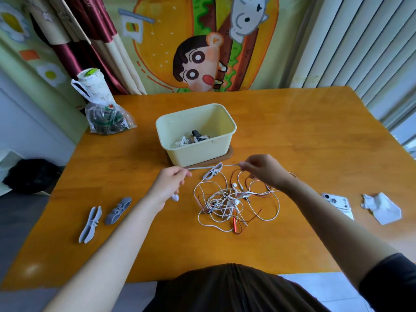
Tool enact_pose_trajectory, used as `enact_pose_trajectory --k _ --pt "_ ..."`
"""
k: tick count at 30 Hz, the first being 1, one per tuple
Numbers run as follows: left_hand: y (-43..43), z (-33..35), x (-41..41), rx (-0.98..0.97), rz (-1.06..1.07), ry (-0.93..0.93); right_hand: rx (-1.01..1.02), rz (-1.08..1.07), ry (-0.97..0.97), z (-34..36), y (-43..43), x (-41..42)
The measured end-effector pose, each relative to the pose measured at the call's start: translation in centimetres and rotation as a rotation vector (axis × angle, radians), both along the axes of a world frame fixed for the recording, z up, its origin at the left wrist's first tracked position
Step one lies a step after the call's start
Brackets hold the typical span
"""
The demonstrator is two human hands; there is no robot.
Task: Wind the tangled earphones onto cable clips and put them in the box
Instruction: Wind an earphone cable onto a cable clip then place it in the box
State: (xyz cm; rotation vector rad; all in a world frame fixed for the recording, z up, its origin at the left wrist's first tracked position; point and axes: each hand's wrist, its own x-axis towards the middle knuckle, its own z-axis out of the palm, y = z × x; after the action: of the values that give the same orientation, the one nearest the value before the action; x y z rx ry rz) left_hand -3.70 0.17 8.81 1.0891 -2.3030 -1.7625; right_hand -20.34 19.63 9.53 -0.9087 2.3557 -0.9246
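Note:
A tangle of white and red earphone cables (231, 203) lies on the wooden table (292, 136) in front of me. My left hand (171, 183) pinches a white cable, and an earbud (175, 197) hangs below it. My right hand (263, 168) pinches the same cable further along, so it runs taut between the hands. A white cable clip (212, 172) sits on that stretch. The pale yellow box (195, 134) stands just behind, with several wound earphones inside.
Two grey cable clips (90, 224) (118, 210) lie at the left of the table. A plastic bag (105, 118) sits at the back left. A phone (337, 203) and crumpled paper (382, 208) lie at the right.

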Motion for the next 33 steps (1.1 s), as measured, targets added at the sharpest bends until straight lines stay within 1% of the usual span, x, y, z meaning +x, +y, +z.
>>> enact_pose_trajectory --k 2,5,7,9,10,12,15,16,17,19,21,24,28,30,31,33 --pt "-0.4 -1.7 0.4 -0.091 -0.014 -0.062 -0.006 -0.055 0.001 0.3 0.6 -1.1" --pt "-0.4 -3.9 0.8 -0.166 -0.049 -0.14 -0.056 -0.066 -0.048 1.1 0.6 -1.4" --pt "-0.4 -5.0 0.6 -0.234 -0.073 -0.213 -0.073 -0.039 0.0 1.7 0.0 -0.7" --pt "0.0 -5.1 0.1 -0.262 -0.102 -0.245 -0.077 -0.001 0.072 2.1 -0.7 0.2" --pt "0.3 -4.9 -0.4 -0.268 -0.123 -0.217 -0.073 0.021 0.099 2.1 -1.1 0.7" --pt "1.4 -3.6 -1.4 -0.252 -0.15 -0.052 -0.047 0.072 0.144 2.3 -2.0 1.6" --pt "3.9 -0.3 -2.8 -0.073 -0.186 0.258 -0.034 0.137 0.177 2.6 -3.1 2.8" --pt "4.5 0.5 -3.1 -0.039 -0.216 0.311 -0.041 0.144 0.185 2.8 -3.4 3.1" --pt "4.8 1.0 -3.3 -0.031 -0.251 0.326 -0.046 0.146 0.192 2.9 -3.6 3.3" --pt "4.8 1.2 -3.0 -0.06 -0.309 0.285 -0.043 0.144 0.189 3.0 -3.7 3.3" --pt "4.2 0.7 -2.5 -0.098 -0.286 0.251 -0.028 0.145 0.153 2.8 -3.1 2.8" --pt "2.4 -0.9 -1.4 -0.097 -0.123 0.185 0.043 0.131 0.059 2.2 -1.5 1.4" --pt "-0.9 -4.5 0.6 -0.055 0.177 0.046 0.241 0.045 0.027 1.1 0.8 -1.5" --pt "-2.2 -6.3 1.9 -0.041 0.265 -0.052 0.276 0.003 -0.006 0.7 1.9 -2.7" --pt "-2.6 -6.9 2.5 -0.06 0.264 -0.108 0.274 -0.017 -0.018 0.7 2.2 -3.2" --pt "-2.8 -7.7 2.9 -0.11 0.189 -0.208 0.244 -0.052 0.001 0.8 2.2 -3.4"
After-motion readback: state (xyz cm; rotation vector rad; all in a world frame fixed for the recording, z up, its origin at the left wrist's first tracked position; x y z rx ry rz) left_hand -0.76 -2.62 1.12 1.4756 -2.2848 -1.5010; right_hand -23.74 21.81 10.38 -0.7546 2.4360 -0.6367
